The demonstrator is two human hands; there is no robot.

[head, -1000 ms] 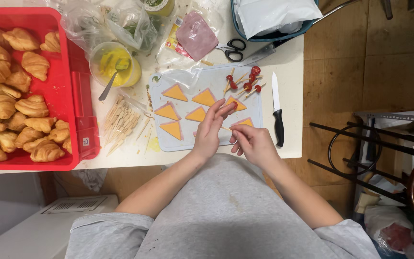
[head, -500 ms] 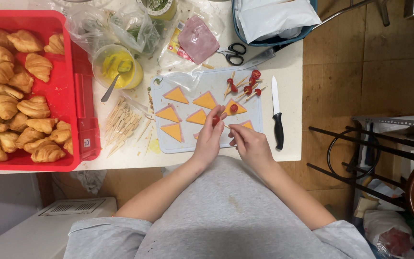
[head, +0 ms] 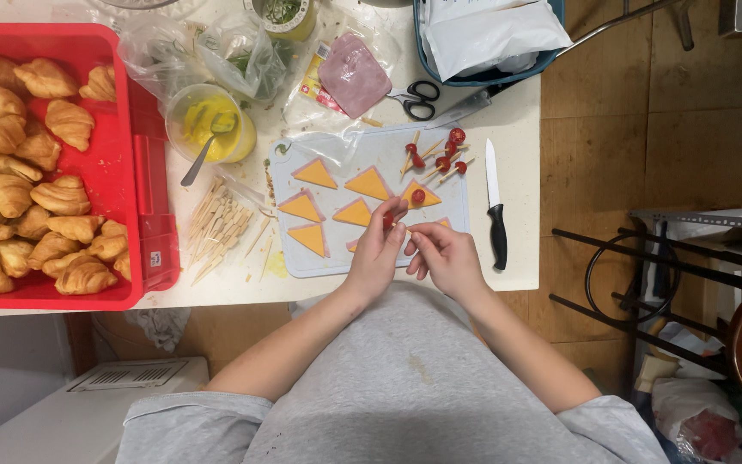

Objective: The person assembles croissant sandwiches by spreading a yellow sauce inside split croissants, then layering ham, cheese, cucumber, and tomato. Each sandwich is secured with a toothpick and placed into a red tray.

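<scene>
Over the near edge of the pale cutting board (head: 289,163) both hands meet: the left hand (head: 377,252) has its fingers curled in, pinching a small red tomato piece (head: 388,220) at the fingertips, and the right hand (head: 446,255) is closed in a pinch just beside it, on what looks like a thin wooden pick, though that is too fine to be sure of. On the board lie orange cheese triangles (head: 314,174), one of them topped with a red tomato bit (head: 418,196), and at the far right corner a small heap of skewered tomatoes (head: 444,155). A black-handled knife (head: 495,203) lies on the table just right of the board. Loose wooden picks (head: 221,228) are scattered to the left, near a cup of yellow sauce (head: 210,122) with a spoon in it, and a red tray (head: 135,172) full of croissants (head: 45,172) sits at the far left. Scissors (head: 414,99) rest beyond the board
</scene>
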